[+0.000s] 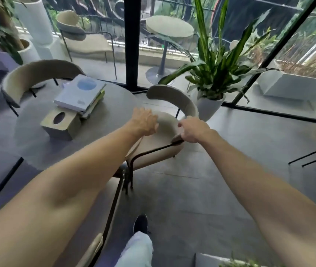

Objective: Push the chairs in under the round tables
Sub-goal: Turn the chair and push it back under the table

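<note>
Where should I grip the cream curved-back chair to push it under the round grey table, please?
Grip the cream chair's curved backrest from the side away from the round grey table: it wraps the seat's outer edge, front facing the table.

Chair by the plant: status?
Right hand grips chair edge; left hand on seat, grip unclear. Seat mostly outside round table. Second chair close beside its legs.

Right hand (193, 132) gripped side edge of cream chair (165, 125); left hand (145, 122) rested on its seat. Chair stood just beside round table (38, 145) holding books (80, 95).
</note>
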